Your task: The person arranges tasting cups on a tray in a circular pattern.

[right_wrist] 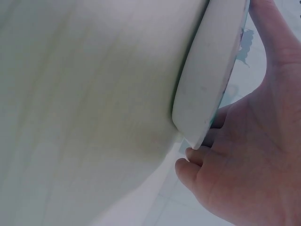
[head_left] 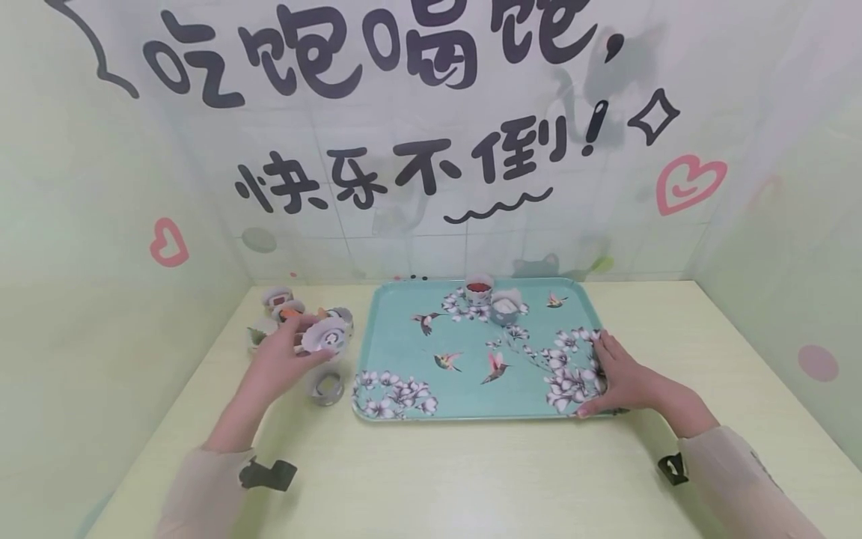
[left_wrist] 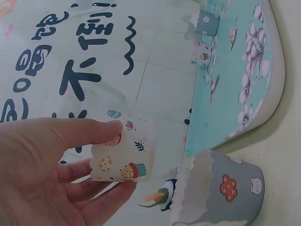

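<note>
My left hand holds a pale scalloped paper baking cup between thumb and fingers, above the table left of the tray. Cupcakes and leaves are printed on its side, and a small white piece with dark marks shows inside. Just below the hand, a grey paper cup stands on the table. My right hand rests on the right edge of the turquoise tray, fingers extended along its rim and thumb near the front corner. On the tray's back part stand a cup with red contents and a cup with white contents.
More filled paper cups are grouped behind my left hand, among them one with a red piece. Flowers and birds decorate the tray. A translucent printed sheet rises behind the table, with pale panels at both sides.
</note>
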Demonstrator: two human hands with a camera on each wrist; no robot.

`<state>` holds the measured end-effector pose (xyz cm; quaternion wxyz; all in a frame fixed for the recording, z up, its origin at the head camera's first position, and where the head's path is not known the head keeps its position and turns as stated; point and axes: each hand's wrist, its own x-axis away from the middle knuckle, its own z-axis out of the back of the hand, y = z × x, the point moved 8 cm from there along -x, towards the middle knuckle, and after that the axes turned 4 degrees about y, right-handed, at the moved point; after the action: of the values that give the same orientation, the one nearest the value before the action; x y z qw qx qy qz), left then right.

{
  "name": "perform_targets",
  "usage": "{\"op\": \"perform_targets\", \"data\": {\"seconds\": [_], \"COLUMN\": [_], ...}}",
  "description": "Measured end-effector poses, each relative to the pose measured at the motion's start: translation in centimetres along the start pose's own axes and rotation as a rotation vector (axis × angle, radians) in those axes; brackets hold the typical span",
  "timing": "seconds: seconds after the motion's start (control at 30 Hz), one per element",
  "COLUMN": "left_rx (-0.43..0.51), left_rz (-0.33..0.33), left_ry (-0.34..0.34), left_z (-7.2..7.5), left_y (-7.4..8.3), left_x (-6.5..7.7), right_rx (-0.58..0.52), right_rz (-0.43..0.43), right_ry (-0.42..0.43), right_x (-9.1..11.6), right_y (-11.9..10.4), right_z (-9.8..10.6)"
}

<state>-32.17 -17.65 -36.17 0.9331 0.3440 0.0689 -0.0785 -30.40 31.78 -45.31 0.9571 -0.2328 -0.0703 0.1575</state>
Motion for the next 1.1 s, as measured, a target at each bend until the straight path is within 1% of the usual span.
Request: {"op": "perform_targets", "data": {"seconds": [0.17,0.3,0.37,0.5,0.6,0.8,1.0,1.1], "left_rx": [-0.010,0.023,0.060,0.096,0.077,0.081,0.071,0.089], "left_rz": [-0.036,-0.058,-0.058,-0.035,-0.033,-0.057,-0.062,-0.065], "left_ry": [-0.009,-0.033,-0.055,-0.086,-0.095,-0.117,-0.134,-0.150], "left_z": [-1.2,-2.3,-2.9,-4.0,-4.8,-6.4,-8.4,-9.4], "left_y": [1.2,2.2,2.6,3.2,3.7,5.0,6.1,6.8], "left_x": [-0.7,-1.1,-1.2,-1.6,-2.0,-2.5,-3.0,-3.3], "right_rx": [-0.003,-0.006,-0.005,-0.007,-0.006,-0.007,-0.016,-0.017], "right_rz": [-0.005,-0.009,-0.010,-0.013,-0.008,-0.007,-0.008,-0.011], "right_ry": [-0.007,-0.010,-0.010,-0.012,-0.012,-0.012,-0.010,-0.011], "right_x": [0.0,0.0,0.0,0.0,0.0,0.0,0.0,0.0], "right_y": [0.0,-0.1,-0.1,-0.2,-0.1,-0.1,-0.1,-0.1], "right_z": [0.0,0.0,0.0,0.0,0.0,0.1,0.2,0.2]}}
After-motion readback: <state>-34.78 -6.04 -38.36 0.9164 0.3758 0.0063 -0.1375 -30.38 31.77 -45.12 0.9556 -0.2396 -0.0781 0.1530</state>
